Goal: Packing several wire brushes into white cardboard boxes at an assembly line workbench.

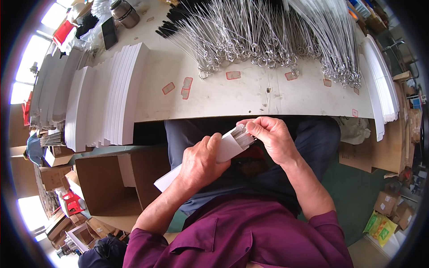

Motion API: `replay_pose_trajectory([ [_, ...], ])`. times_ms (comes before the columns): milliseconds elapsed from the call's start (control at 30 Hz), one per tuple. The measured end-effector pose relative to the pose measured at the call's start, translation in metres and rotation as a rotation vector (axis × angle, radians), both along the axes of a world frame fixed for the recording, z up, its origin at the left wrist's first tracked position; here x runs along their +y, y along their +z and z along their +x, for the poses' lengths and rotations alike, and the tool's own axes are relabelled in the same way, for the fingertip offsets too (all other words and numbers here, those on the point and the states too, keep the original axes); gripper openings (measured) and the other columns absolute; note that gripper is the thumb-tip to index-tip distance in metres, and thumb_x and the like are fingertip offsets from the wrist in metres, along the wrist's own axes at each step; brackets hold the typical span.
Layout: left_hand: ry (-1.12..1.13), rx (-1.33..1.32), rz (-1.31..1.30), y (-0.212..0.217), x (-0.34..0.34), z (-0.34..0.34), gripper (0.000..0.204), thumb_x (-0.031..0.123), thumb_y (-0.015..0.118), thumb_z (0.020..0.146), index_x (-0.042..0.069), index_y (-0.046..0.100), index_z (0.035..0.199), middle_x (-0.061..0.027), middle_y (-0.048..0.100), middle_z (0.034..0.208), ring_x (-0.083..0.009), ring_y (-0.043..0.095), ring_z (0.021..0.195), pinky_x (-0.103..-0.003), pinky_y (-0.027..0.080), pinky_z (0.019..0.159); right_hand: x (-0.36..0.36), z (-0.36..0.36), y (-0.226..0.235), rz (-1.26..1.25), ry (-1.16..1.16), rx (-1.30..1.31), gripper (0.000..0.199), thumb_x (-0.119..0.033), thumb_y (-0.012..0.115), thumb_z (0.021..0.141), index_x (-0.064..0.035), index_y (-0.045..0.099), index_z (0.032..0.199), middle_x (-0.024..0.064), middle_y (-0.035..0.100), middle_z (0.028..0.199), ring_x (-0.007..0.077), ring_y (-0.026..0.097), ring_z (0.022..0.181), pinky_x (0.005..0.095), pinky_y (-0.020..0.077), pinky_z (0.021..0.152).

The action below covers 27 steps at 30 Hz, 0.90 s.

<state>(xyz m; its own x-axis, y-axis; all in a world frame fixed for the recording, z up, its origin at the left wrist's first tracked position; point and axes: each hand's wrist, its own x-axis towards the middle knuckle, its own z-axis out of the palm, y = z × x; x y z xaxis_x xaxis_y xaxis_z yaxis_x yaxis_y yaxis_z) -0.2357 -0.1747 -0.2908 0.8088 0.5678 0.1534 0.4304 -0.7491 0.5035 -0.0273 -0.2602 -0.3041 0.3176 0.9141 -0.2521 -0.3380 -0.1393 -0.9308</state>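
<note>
My left hand (pixel 201 161) is wrapped round a long narrow white box (pixel 229 149), held tilted over my lap with its open end up and to the right. A bundle of thin metal rods (pixel 241 136) shows in that opening. My right hand (pixel 272 137) is at the mouth of the box, thumb and fingers pinched on the looped ends of the rods. How far the rods reach inside is hidden. On the table ahead lies a big heap of long metal rods (pixel 250 40) with ring ends toward me; some at the left have black tips.
Long white boxes (pixel 127 85) stand in a row at the table's left, more white boxes (pixel 380 85) at its right edge. Small red-edged labels (pixel 187 88) dot the table (pixel 214 100). A phone (pixel 109 33) and steel flask (pixel 124 14) lie far left. An open carton (pixel 107 187) stands below left.
</note>
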Motion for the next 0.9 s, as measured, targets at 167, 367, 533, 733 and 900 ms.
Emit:
replay_pose_trajectory([
  [167,0.012,0.001,-0.04,-0.001,-0.003,0.001,0.054,0.018,0.082,0.072,0.003,0.056,0.117,-0.0139,0.064,0.084,-0.0351,0.069,0.072,-0.046,0.057,0.059,0.0,-0.002,-0.006,-0.054,-0.06,0.16,0.024,-0.022,0.073,0.1,0.0006,0.074,0.092,0.001,0.072,0.088,0.0053,0.062,0.081,0.0232,0.0506,0.074],
  [367,0.018,0.007,-0.035,0.0,-0.003,0.0,0.053,0.018,0.082,0.073,0.003,0.057,0.116,-0.0137,0.064,0.083,-0.0345,0.069,0.071,-0.046,0.057,0.058,-0.004,0.002,-0.002,-0.07,0.036,-0.036,0.024,-0.022,0.074,0.1,0.0009,0.074,0.093,0.0027,0.072,0.083,0.0058,0.062,0.073,0.0237,0.0524,0.067],
  [533,0.011,-0.026,-0.029,-0.003,-0.003,-0.001,0.053,0.017,0.082,0.072,0.003,0.057,0.117,-0.0135,0.064,0.083,-0.034,0.069,0.071,-0.045,0.057,0.058,-0.008,0.005,-0.006,-0.066,0.056,0.017,0.023,-0.021,0.071,0.101,0.0012,0.074,0.095,0.0034,0.073,0.084,0.0072,0.065,0.074,0.0251,0.0543,0.066],
  [733,0.024,0.014,-0.04,-0.003,-0.002,-0.002,0.053,0.016,0.082,0.072,0.003,0.057,0.117,-0.0136,0.064,0.083,-0.0349,0.069,0.071,-0.047,0.057,0.059,-0.01,0.013,0.0,-0.055,0.128,0.185,0.018,-0.017,0.07,0.101,0.0011,0.075,0.102,0.0056,0.075,0.093,0.0097,0.067,0.083,0.0269,0.0566,0.071],
  [900,0.014,-0.016,-0.067,-0.005,-0.003,-0.002,0.053,0.016,0.082,0.072,0.003,0.057,0.117,-0.0138,0.065,0.084,-0.0357,0.069,0.072,-0.047,0.057,0.059,-0.008,0.014,-0.003,-0.06,0.17,0.008,0.014,-0.013,0.071,0.1,0.0009,0.074,0.101,0.0034,0.074,0.091,0.008,0.066,0.081,0.0254,0.0555,0.072],
])
